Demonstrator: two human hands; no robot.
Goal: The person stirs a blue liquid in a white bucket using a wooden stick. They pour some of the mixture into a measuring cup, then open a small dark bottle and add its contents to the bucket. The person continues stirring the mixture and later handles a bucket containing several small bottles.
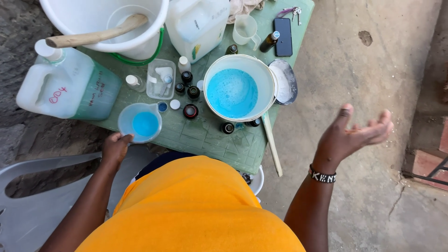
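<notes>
My left hand (115, 147) grips a clear plastic measuring jug (140, 122) with blue liquid in its bottom, resting on the near left part of the green plastic table (205, 140). My right hand (357, 133) is raised off to the right over the concrete floor, palm up, fingers spread, holding nothing; a beaded band sits on its wrist. A white bucket (239, 87) of foamy blue liquid stands in the middle of the table, a wooden stick (272, 144) leaning by its near side.
Several small dark bottles (190, 111) and caps lie between jug and bucket. A large white jerrycan (65, 84) lies at left, another (198, 25) stands behind. A big white bucket (105, 23) holds a wooden paddle. A phone (283, 36), keys and a lid (284, 81) sit at right. Grey plastic chair (37, 196) at lower left.
</notes>
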